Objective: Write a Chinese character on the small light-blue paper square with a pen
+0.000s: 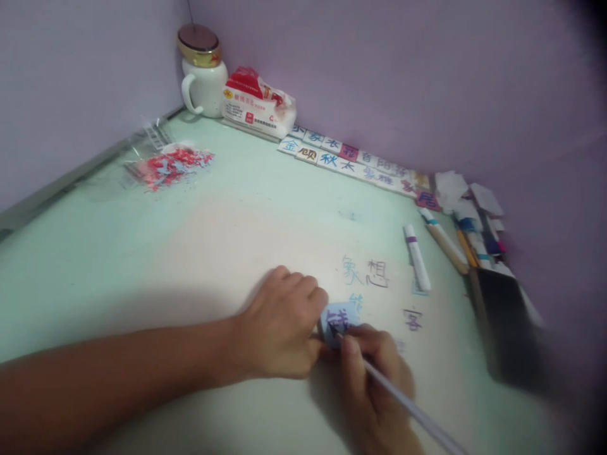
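Observation:
My left hand (283,325) is closed at the left edge of a small light-blue block (351,309), thumb below and fingers curled. The block bears a purple Chinese character. My right hand (382,385) pinches a slim, pale-handled pen-like tool (408,402). Its dark pointed tip touches or hovers just over the character; I cannot tell which. Whether it is a brush or a blade is too blurred to make out. Both hands are close together over the pale table (265,234), where blue and purple characters are written right of the block.
A capped marker (417,258) lies to the right, near more pens and a dark box (505,325). Rows of character tiles (348,165) line the wall. Behind stand a tissue pack (258,107) and a lidded white mug (208,88). Red and bluish shavings (173,165) lie on clear plastic.

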A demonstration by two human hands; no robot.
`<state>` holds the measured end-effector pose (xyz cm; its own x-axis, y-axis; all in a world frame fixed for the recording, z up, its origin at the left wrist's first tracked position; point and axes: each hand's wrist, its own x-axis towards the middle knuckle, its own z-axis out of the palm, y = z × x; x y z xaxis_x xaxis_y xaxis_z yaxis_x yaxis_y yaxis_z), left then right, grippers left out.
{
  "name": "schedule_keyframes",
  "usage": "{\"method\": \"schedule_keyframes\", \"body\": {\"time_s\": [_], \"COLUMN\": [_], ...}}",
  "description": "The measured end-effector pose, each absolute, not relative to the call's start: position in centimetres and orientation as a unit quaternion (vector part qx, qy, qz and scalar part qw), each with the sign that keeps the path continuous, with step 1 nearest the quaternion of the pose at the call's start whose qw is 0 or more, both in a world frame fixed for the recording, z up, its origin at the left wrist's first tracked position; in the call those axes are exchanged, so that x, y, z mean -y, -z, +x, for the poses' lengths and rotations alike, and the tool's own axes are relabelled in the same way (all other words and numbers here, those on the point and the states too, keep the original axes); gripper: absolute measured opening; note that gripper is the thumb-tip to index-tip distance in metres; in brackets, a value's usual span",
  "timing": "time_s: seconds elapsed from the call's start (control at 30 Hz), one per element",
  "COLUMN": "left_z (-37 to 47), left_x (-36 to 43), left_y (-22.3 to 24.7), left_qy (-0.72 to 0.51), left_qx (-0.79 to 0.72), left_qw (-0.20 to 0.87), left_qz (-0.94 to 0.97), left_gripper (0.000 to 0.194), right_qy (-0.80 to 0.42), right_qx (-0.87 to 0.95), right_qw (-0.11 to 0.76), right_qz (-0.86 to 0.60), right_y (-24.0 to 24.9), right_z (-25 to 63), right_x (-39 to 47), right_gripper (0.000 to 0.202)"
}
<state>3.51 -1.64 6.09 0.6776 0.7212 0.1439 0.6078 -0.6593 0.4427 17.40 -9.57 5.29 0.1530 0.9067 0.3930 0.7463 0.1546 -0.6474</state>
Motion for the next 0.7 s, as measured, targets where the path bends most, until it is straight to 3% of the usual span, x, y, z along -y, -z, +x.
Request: {"method": "schedule_keyframes", "body": {"time_s": [0.7], "left_z": [3.47], "left_x": [1.6], "left_y": [-5.96], "left_qy": [-0.153], "left_qx": [-0.365], "left_qw": [0.184], "left_qz": [0.9], "left_gripper": [0.016], "right_qy": [-0.116], "right_qx": [0.668], "right_qw": [0.407], "right_qz": [-0.612], "right_y": [-5.5], "right_z": [17.7], "right_x": [9.61], "right_gripper": [0.012]}}
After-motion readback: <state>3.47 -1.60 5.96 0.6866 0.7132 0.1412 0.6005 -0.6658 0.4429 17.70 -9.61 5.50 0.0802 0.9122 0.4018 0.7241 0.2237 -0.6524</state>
